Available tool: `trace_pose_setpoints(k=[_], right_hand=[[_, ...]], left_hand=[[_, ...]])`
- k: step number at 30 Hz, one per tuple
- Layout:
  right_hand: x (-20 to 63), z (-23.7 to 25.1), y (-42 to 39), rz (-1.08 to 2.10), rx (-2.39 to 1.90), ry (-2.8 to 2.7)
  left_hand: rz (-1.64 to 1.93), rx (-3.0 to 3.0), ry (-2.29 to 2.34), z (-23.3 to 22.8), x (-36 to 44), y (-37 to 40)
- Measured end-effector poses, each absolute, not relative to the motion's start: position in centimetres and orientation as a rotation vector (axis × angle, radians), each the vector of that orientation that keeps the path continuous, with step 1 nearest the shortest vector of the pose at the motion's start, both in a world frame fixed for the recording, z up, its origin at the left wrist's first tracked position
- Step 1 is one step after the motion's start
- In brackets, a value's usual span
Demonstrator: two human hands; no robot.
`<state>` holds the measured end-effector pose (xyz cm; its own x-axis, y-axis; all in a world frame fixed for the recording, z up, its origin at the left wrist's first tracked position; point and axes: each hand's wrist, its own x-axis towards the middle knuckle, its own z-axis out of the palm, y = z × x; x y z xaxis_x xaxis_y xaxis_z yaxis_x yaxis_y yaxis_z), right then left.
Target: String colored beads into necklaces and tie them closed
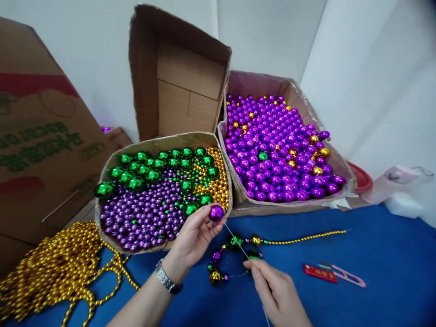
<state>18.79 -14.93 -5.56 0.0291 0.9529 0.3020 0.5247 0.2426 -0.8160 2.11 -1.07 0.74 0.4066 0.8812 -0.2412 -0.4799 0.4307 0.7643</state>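
Note:
My left hand [197,236], with a metal-band watch on the wrist, pinches a shiny purple bead [215,213] between thumb and fingers, just over the front rim of the bead box. A thin needle-like wire [237,241] runs straight from beside the bead down to my right hand [272,284], whose thumb and fingers are closed on it. Its tail shows below that hand. Behind the wire, a partly strung garland [235,241] of green, purple and gold beads lies on the blue cloth [289,263]. A string of small gold beads [306,237] extends from it to the right.
One cardboard box [98,213] holds green, purple and gold beads; another box [344,193] holds mostly purple ones. Gold bead strands [51,268] are heaped at left. A pink-handled cutter [349,275] lies by a red packet [320,273]. A tall carton [41,136] stands left.

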Motion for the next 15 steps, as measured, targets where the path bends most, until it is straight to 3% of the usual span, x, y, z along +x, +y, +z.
trace_pose_setpoints(k=[15], right_hand=[[18.6, -6.6, -14.9, 0.483, -1.409, -1.727]], left_hand=[[0.926, 0.858, 0.741, 0.7, 1.6, -2.4]])
